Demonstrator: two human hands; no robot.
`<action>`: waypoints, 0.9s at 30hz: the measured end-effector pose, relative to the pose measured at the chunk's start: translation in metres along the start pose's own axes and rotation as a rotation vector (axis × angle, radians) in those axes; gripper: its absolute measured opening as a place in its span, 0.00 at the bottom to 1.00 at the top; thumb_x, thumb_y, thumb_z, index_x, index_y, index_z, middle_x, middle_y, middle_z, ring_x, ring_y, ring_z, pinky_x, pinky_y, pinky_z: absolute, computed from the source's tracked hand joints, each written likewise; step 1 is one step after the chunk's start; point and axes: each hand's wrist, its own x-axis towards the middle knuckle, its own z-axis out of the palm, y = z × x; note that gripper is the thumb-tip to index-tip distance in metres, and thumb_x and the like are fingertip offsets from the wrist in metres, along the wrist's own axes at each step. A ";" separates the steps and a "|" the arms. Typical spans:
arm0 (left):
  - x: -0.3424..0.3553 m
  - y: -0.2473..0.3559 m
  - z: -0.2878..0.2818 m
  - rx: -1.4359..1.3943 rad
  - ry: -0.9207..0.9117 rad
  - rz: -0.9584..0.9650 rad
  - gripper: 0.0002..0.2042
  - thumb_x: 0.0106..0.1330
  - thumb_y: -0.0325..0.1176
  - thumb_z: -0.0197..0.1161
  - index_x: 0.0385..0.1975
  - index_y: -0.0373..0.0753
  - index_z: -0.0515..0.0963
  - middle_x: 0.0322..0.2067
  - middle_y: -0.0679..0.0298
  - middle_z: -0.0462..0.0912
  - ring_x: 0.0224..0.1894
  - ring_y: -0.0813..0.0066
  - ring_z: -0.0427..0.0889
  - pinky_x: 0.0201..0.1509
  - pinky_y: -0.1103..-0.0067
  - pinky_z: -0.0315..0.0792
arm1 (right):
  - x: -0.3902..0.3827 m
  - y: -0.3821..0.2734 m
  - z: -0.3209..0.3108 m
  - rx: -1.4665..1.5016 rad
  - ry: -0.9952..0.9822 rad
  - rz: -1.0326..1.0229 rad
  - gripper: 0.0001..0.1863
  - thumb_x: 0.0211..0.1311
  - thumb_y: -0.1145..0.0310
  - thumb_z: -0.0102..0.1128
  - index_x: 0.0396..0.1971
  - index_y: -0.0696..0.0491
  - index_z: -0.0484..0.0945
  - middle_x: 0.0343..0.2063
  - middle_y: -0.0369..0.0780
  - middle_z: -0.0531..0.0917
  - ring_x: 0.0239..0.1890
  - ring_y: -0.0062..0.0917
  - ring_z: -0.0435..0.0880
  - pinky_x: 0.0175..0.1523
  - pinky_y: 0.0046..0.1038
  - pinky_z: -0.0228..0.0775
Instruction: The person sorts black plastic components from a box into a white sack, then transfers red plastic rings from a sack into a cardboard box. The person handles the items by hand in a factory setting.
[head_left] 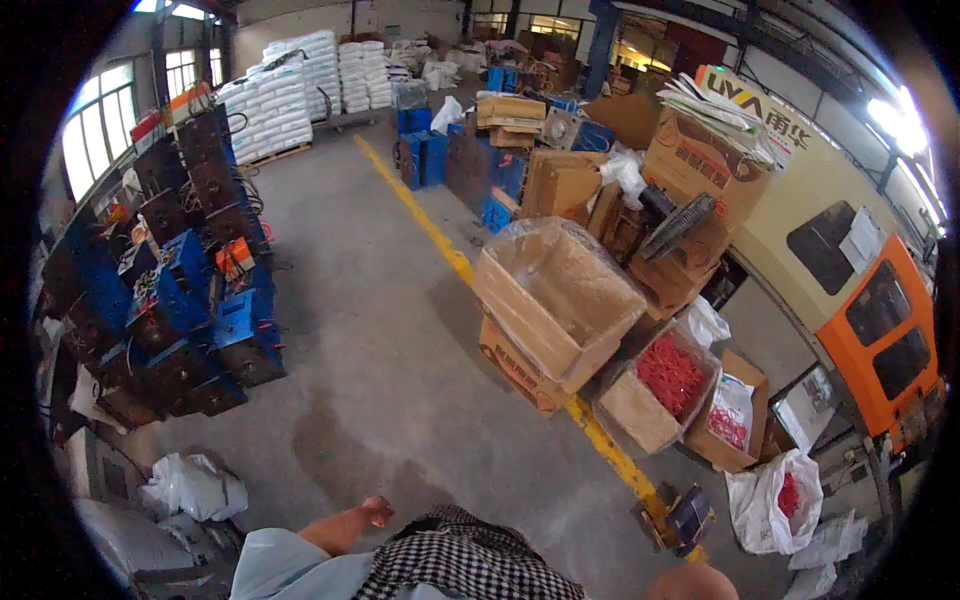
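Observation:
At the lower edge, my left hand (378,511) hangs beside the black-and-white checked cloth (450,555) on my body, its fingers loosely bent and nothing visible in them. Bare skin of my right arm or hand (690,583) shows at the bottom right, fingers hidden. Ahead, a large plastic-lined carton (535,335) sits on another. Beside it stand a carton heaped with red pieces (665,375), a smaller open carton (725,450) and a white sack (755,510) with red pieces inside. A small dark metal object (685,515) lies on the floor.
Stacked blue metal blocks (240,340) with hoses line the left, above white bags (195,487). A yellow floor line (410,210) runs along the concrete aisle toward white sack stacks (270,110). Piled cartons (565,180) and a beige machine with an orange door (865,310) occupy the right.

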 end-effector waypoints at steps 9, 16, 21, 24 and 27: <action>0.022 0.047 -0.048 0.029 -0.175 0.115 0.10 0.51 0.36 0.57 0.32 0.43 0.76 0.29 0.63 0.78 0.32 0.63 0.78 0.29 0.70 0.74 | -0.001 -0.002 -0.005 0.013 -0.007 -0.009 0.14 0.54 0.60 0.45 0.35 0.53 0.70 0.30 0.36 0.77 0.30 0.20 0.74 0.30 0.23 0.63; 0.020 0.058 -0.058 0.247 -0.332 0.071 0.12 0.53 0.36 0.57 0.39 0.47 0.74 0.33 0.65 0.78 0.33 0.66 0.77 0.28 0.71 0.73 | 0.001 -0.008 -0.014 0.015 -0.003 -0.018 0.13 0.55 0.61 0.44 0.36 0.52 0.70 0.30 0.35 0.77 0.29 0.19 0.74 0.28 0.22 0.62; -0.009 0.083 -0.112 0.348 -0.376 0.059 0.18 0.54 0.36 0.57 0.47 0.51 0.69 0.36 0.68 0.76 0.37 0.68 0.75 0.28 0.69 0.72 | 0.001 -0.012 -0.017 0.010 -0.026 -0.014 0.13 0.55 0.62 0.43 0.36 0.52 0.70 0.30 0.35 0.77 0.29 0.19 0.74 0.27 0.22 0.62; -0.008 0.078 -0.106 0.370 -0.399 0.091 0.17 0.54 0.36 0.57 0.46 0.52 0.70 0.34 0.70 0.76 0.36 0.69 0.75 0.28 0.69 0.72 | 0.002 -0.015 -0.021 0.020 -0.017 -0.009 0.12 0.55 0.62 0.42 0.36 0.51 0.70 0.30 0.34 0.77 0.28 0.18 0.74 0.26 0.22 0.62; -0.004 0.060 -0.083 0.164 -0.305 0.014 0.16 0.54 0.36 0.57 0.45 0.52 0.71 0.33 0.69 0.76 0.37 0.68 0.75 0.29 0.69 0.73 | 0.003 -0.017 -0.024 0.033 0.000 -0.011 0.12 0.56 0.63 0.42 0.36 0.51 0.69 0.30 0.34 0.77 0.28 0.18 0.74 0.26 0.22 0.61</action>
